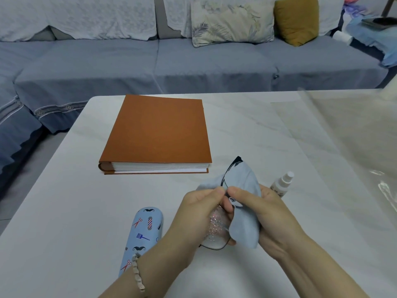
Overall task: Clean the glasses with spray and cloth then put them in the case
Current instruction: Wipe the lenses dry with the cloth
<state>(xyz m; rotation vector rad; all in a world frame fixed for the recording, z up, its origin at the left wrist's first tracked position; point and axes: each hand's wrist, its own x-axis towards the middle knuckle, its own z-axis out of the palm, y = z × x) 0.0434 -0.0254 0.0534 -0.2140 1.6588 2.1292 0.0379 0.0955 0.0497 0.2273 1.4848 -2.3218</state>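
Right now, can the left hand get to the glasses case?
Probably yes: the case lies on the table just left of the left hand, nothing between. But that hand pinches the glasses while the right hand holds the cloth on them, so it would have to let go first.

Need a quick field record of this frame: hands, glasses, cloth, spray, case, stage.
left hand: grips glasses by the frame
right hand: pinches light blue cloth around the far part of the glasses
spray bottle: upright on table, right of the hands, untouched
case: closed, lying by the left forearm
other: brown album farther back
stage: wiping; glasses not yet cased
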